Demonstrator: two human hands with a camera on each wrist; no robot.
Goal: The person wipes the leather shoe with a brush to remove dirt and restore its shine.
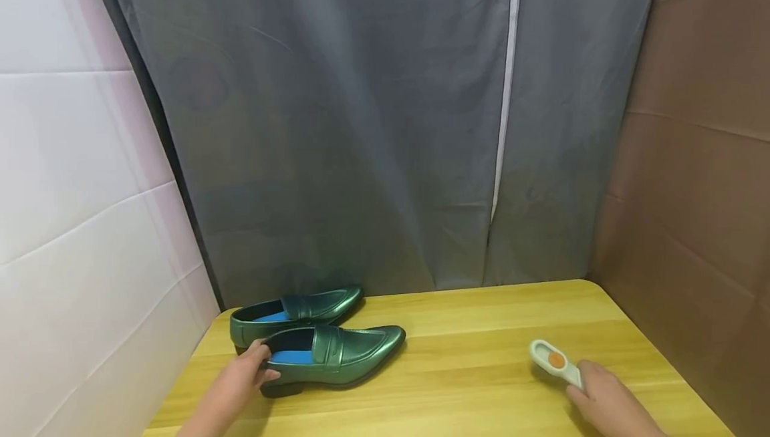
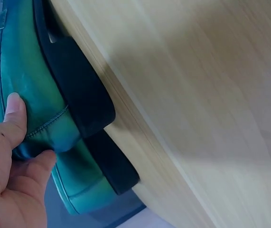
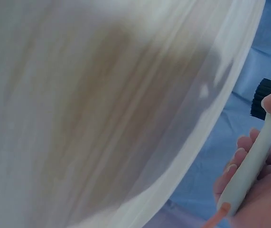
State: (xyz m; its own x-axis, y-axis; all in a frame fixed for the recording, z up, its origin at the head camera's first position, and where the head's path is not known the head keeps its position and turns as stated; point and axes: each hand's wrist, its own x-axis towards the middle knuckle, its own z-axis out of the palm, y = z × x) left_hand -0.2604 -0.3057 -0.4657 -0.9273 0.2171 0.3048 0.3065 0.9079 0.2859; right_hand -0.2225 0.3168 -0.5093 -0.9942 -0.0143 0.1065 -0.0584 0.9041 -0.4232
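Note:
Two shiny green loafers with blue insoles point to the right, side by side, on the left of the table. My left hand (image 1: 243, 373) grips the heel end of the nearer loafer (image 1: 355, 355); the left wrist view shows the thumb and a finger pinching its back (image 2: 54, 128). Behind it is the farther loafer (image 1: 327, 307), partly hidden by the nearer one. At the right, my right hand (image 1: 610, 400) holds a pale-handled brush (image 1: 562, 367) above the table. Black bristles (image 3: 262, 99) show beside the thumb in the right wrist view, and an orange cord hangs from the handle's end.
The yellow wood-grain table (image 1: 463, 370) has rounded far corners. A grey curtain (image 1: 361, 156) hangs along its back edge. White cloth (image 1: 90, 236) walls the left side, brown cloth (image 1: 692, 223) the right.

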